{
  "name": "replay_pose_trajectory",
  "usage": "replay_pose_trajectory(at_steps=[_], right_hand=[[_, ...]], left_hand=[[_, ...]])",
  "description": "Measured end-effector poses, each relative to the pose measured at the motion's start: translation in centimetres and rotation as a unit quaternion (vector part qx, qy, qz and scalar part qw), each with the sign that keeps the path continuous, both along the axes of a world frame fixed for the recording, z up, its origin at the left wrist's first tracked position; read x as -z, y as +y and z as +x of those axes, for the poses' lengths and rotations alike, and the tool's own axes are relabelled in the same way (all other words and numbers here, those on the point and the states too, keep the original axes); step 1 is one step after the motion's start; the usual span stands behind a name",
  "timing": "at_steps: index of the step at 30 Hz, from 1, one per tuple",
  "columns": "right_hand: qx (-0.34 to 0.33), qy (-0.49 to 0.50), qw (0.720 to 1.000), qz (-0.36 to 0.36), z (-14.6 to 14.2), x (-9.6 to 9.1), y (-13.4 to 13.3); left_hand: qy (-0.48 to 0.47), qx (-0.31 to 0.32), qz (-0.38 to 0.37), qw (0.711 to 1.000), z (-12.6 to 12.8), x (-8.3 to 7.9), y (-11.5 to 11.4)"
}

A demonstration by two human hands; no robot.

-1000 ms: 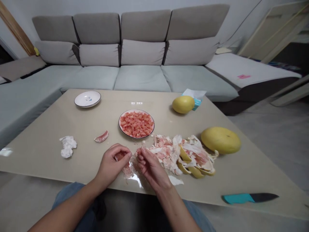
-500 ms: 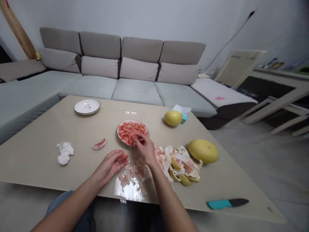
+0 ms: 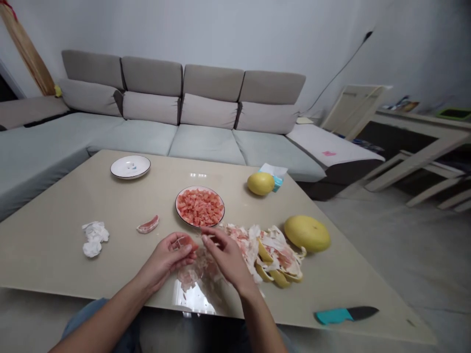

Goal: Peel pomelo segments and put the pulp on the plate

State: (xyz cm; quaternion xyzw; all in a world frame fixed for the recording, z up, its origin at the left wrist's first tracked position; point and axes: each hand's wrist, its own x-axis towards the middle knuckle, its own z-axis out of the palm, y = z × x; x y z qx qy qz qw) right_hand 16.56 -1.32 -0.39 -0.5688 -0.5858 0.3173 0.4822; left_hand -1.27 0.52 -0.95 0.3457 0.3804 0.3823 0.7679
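Observation:
My left hand [image 3: 162,260] is closed around a peeled pink pomelo segment [image 3: 189,242], held low over the table. Close to its right is my right hand [image 3: 230,257], fingers stretched toward the segment, thumb and index finger slightly apart with nothing visible between them. Just beyond both hands stands a dark-rimmed white plate [image 3: 177,209] heaped with pink pomelo pulp pieces [image 3: 200,207]. Scraps of membrane [image 3: 189,277] lie on the table below the hands. Another pomelo segment [image 3: 147,224], with pale membrane on it, rests left of the plate.
Right of my hands is a pile of pomelo peels [image 3: 279,257], with a whole pomelo [image 3: 307,234] behind it. A smaller yellow fruit [image 3: 260,184] touches a tissue pack [image 3: 277,184]. A turquoise-handled knife [image 3: 346,315] lies near the front edge. Crumpled tissue [image 3: 94,239] and a second plate [image 3: 119,175] are left.
My right hand has drawn back from the pulp plate toward the segment in my left hand. The camera view has shifted slightly.

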Motion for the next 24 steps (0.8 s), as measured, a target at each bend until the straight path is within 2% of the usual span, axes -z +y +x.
replay_pose_trajectory(at_steps=[2,5,13,18,21,24], right_hand=[[-0.055,0.060,0.995,-0.061,-0.5,-0.3,-1.7],[-0.062,0.085,0.991,-0.079,-0.9,-0.2,-2.8],[-0.051,0.112,0.987,-0.106,-0.3,0.0,-2.6],[-0.063,0.149,0.980,-0.119,-0.2,0.3,-2.9],[-0.078,0.195,0.967,-0.143,-0.3,0.5,-2.9],[-0.111,0.264,0.942,-0.173,-0.2,0.4,-2.7]], left_hand=[[0.002,0.021,0.010,1.000,0.0,-0.2,-0.2],[0.003,0.041,0.011,0.999,0.1,-0.4,-0.3],[0.074,0.055,0.086,0.992,0.6,-0.3,-0.3],[0.097,0.064,0.094,0.989,0.5,-0.5,-0.3],[0.092,0.070,0.088,0.989,0.4,-0.7,-0.3],[0.074,0.079,0.075,0.991,0.2,-0.8,-0.2]])
